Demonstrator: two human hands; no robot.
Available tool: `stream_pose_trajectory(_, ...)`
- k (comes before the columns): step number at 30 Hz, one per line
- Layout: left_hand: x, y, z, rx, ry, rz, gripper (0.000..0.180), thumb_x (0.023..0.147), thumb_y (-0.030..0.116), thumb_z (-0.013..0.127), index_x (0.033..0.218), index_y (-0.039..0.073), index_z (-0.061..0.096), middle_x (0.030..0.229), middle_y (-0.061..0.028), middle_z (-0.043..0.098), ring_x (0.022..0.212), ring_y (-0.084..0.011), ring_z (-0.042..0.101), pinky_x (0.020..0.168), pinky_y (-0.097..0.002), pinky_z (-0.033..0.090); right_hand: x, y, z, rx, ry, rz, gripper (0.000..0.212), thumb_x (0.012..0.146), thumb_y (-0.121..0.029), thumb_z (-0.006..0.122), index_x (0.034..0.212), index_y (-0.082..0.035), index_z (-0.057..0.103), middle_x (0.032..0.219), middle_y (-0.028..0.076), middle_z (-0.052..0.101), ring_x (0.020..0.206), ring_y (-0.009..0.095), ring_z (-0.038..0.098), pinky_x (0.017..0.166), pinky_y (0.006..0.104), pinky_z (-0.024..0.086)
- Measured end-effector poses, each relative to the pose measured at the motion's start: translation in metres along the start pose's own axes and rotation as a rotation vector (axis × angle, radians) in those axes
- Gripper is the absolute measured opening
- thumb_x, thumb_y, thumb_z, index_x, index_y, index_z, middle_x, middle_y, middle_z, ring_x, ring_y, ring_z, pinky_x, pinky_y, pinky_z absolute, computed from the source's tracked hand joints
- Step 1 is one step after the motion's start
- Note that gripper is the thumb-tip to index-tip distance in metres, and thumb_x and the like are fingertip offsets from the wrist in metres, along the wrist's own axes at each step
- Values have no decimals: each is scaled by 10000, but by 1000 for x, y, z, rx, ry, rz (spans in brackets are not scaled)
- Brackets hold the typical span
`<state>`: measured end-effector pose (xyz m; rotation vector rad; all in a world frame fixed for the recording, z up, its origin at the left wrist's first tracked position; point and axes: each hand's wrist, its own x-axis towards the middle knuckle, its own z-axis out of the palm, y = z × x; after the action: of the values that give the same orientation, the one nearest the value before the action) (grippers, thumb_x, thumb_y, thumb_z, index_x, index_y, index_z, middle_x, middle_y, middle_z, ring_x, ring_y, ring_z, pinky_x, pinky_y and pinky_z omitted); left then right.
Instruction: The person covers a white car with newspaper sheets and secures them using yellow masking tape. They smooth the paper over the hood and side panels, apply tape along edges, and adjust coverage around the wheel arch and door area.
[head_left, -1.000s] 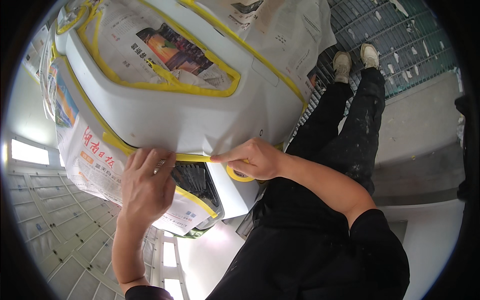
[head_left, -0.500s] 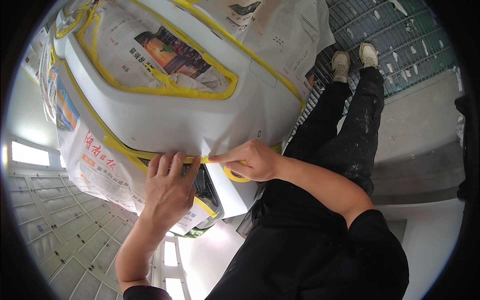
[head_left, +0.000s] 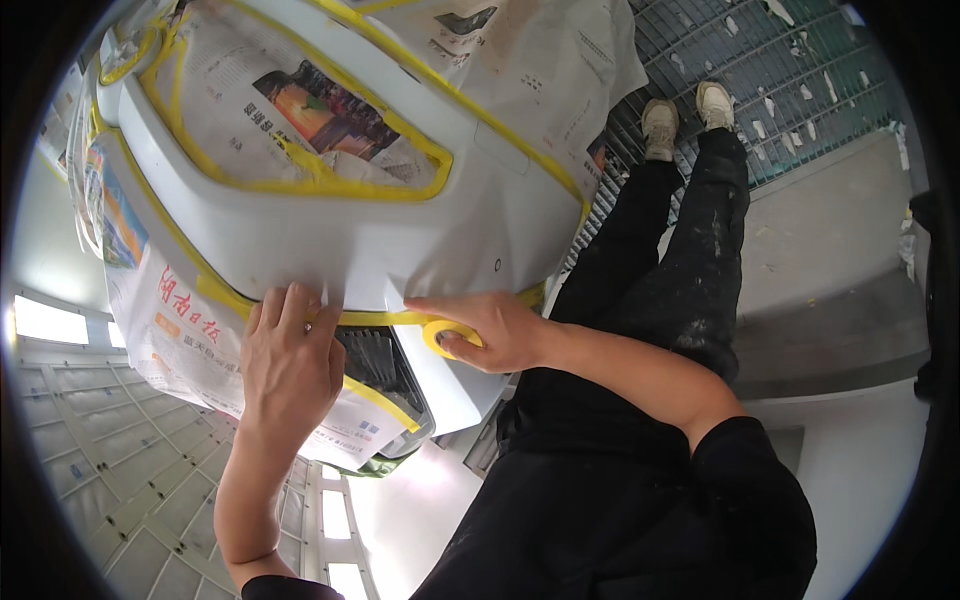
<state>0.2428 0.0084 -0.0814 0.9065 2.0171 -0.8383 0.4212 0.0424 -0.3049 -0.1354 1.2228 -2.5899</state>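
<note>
- 2-handed masking step, I figured, on the car bumper (head_left: 350,250)
- left hand (head_left: 290,360) bunched at its edge, pinch unclear
- right hand (head_left: 500,330) gripped the masking-tape roll (head_left: 430,338)
- next stretch probably needed steady tension

Left of the left grip (head_left: 288,370) are a bright rectangular window (head_left: 50,322) and pale gridded panelling (head_left: 110,440); well right, grey metal floor grating (head_left: 820,52).

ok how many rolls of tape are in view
1: a yellow tape roll, held in the right hand, near the dark panel. Others may be hidden from this view.
</note>
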Motion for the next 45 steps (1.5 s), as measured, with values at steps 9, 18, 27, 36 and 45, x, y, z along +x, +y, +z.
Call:
stream_pose_trajectory(9,-15,3,21,-29,-35,183,475,732,50,722,1203,105,738,1116,-105,569,1091,-312,548,998,-470,431,1,-21,1,-64,266,-24,373,970,-149,652,1341,-104,648,1122,167,758,893,361,739,801,420,590)
stream_pose_trajectory(18,-9,4,23,21,-73,235,448,710,68,769,1158,91,767,1093,-86,568,1092,-286,554,993,-427,442,-5,-23,23,-12,423,25,252,1004,-126,623,1234,-55,696,1030,129,764,895,284,754,805,358,586)
stream_pose_trajectory(27,4,9,42,30,14,324,144,788,85,745,927,61,715,966,-59,584,969,-264,577,893,-394,474,-13,-28,32,305,396,269,290,992,-143,610,1241,-43,721,928,106,758,801,141,689,748,300,535)
stream_pose_trajectory(36,16,3,42,65,-30,396,97,802,37,692,889,58,729,918,-61,583,929,-274,595,848,-406,516,-25,-17,73,185,310,263,304,952,-109,647,1234,-68,754,1031,135,784,867,238,744,814,327,563)
stream_pose_trajectory(45,20,3,34,44,-86,433,162,789,15,704,942,59,733,937,-63,588,955,-281,595,870,-421,513,-14,-19,94,46,364,129,358,947,-135,627,1283,-69,731,1045,161,776,831,314,747,793,386,586)
